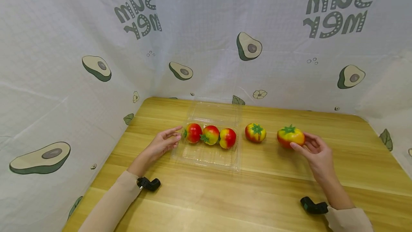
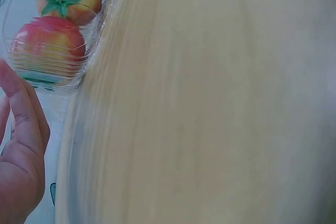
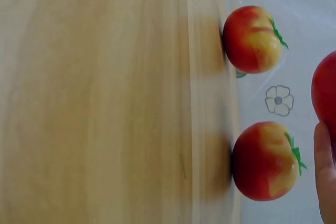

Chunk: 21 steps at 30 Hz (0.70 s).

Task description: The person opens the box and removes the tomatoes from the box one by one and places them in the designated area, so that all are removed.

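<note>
We see the held tomato at the left of the right hand, whose grip is closed about it, thumb on the near side. To its left lies a loose tomato, then a clear container with three tomatoes in a row along its far side. The left hand, its grip relaxed and fingertips apart, lies just beside the container's left wall; we cannot tell whether they touch. In the right wrist view we find a second loose tomato, which the head view does not set apart from the held one. The container's raised lid stands near the far edge of the table, before a printed cloth; bare wood separates container and loose tomato and spreads nearer to us.
</note>
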### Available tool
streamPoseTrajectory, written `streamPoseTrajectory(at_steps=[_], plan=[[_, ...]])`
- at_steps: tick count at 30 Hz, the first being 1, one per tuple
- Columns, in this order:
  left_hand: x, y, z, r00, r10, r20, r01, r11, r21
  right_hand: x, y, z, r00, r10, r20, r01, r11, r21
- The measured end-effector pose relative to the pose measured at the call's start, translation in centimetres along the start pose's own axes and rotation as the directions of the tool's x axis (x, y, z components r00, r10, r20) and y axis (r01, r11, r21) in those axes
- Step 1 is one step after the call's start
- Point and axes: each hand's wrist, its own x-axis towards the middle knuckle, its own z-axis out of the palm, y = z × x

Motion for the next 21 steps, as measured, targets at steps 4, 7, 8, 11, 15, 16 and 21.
streamPoseTrajectory(at_steps=[4,7,8,11,15,16,21], plan=[[0.0,-0.1,0.0,1.000,-0.002,-0.007,0.002,1.000,0.002,-0.1,0.1,-0.3,1.000,0.005,-0.008,-0.005,1.000,0.001],[0.0,-0.1,-0.1,1.000,0.003,-0.001,-0.003,1.000,0.010,-0.3,0.1,-0.5,1.000,0.010,-0.014,-0.010,1.000,0.007],[0.0,-0.1,-0.1,1.000,0.005,0.003,-0.005,1.000,0.013,-0.3,0.1,-0.6,1.000,0.010,-0.016,-0.010,1.000,0.007],[0.0,-0.1,-0.1,1.000,0.008,0.012,-0.009,1.000,0.017,-0.4,0.1,-0.9,1.000,0.013,-0.025,-0.013,1.000,0.006],[0.0,-0.1,-0.1,1.000,0.006,0.014,-0.006,1.000,0.019,-0.4,0.0,-1.4,0.999,0.027,-0.046,-0.028,1.000,-0.004],[0.0,-0.1,-0.1,1.000,0.003,0.010,-0.003,1.000,0.017,-0.3,0.0,-1.5,0.998,0.031,-0.054,-0.032,0.999,-0.007],[0.0,0.0,0.0,1.000,-0.004,-0.001,0.004,1.000,0.016,-0.2,-0.1,-2.2,0.996,0.047,-0.077,-0.049,0.998,-0.029]])
